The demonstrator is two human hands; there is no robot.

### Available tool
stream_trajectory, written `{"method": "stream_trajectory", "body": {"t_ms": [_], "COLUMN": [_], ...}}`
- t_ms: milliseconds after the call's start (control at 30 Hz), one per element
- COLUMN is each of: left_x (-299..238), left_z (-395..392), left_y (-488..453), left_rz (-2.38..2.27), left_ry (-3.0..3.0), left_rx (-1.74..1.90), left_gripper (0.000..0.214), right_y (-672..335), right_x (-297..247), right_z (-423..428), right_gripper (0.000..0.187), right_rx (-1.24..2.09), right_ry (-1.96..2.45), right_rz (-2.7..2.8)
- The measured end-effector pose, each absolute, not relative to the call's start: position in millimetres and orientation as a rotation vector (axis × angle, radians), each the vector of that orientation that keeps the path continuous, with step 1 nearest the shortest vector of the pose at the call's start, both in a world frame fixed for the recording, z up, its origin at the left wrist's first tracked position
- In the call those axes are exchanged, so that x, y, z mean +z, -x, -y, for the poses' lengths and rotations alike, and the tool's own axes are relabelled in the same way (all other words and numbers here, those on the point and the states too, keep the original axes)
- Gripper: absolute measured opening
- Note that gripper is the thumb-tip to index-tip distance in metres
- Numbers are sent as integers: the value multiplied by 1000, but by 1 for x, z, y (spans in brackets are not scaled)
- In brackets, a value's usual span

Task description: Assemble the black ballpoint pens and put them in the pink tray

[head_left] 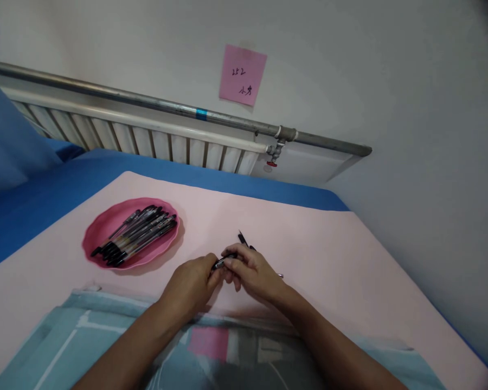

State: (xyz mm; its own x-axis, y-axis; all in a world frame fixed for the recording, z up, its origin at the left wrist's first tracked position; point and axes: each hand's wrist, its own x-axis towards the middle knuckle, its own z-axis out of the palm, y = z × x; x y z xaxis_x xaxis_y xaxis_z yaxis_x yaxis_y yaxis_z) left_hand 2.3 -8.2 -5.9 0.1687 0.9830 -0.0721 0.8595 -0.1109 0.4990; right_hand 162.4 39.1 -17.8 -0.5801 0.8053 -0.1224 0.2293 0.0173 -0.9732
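Note:
Both of my hands meet above the pink table top. My left hand (193, 281) is closed with its fingers wrapped round one end of a black-capped pen (219, 263). Thumb and fingertips of my right hand (252, 269) pinch the same pen at its dark end. Most of its barrel is hidden by the hands. Just beyond my right fingers, a black pen part with a thin pointed tip (243, 238) sticks out; its other end is covered. To the left, a pink oval dish (92, 230) holds several clear-barrelled pens (142, 230) with black caps, lying in a heap.
Pale pink sheeting (329, 260) covers the table over a blue cloth (228, 181). Light blue patterned fabric (65, 336) lies at the near edge, under my forearms. Behind stand a white radiator (142, 142), a metal pipe (138, 96) and a wall bearing a pink note (243, 76).

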Motion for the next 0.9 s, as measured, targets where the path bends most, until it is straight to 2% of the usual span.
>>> {"method": "stream_trajectory", "body": {"t_ms": [333, 567, 900], "left_x": [-7, -9, -12], "left_z": [10, 10, 12], "left_y": [-4, -7, -9], "left_rz": [-1710, -1657, -1581], "left_ry": [-2101, -2142, -2177], "left_rx": [330, 300, 341], "left_gripper": [24, 28, 27], "right_y": [-164, -166, -167], "right_x": [-6, -10, -7], "right_z": [-34, -35, -35], "right_gripper": [22, 26, 25], "right_rx": [1058, 986, 1091], "right_ry": [1087, 1075, 1060], "right_rz": [2379, 2440, 2378]}}
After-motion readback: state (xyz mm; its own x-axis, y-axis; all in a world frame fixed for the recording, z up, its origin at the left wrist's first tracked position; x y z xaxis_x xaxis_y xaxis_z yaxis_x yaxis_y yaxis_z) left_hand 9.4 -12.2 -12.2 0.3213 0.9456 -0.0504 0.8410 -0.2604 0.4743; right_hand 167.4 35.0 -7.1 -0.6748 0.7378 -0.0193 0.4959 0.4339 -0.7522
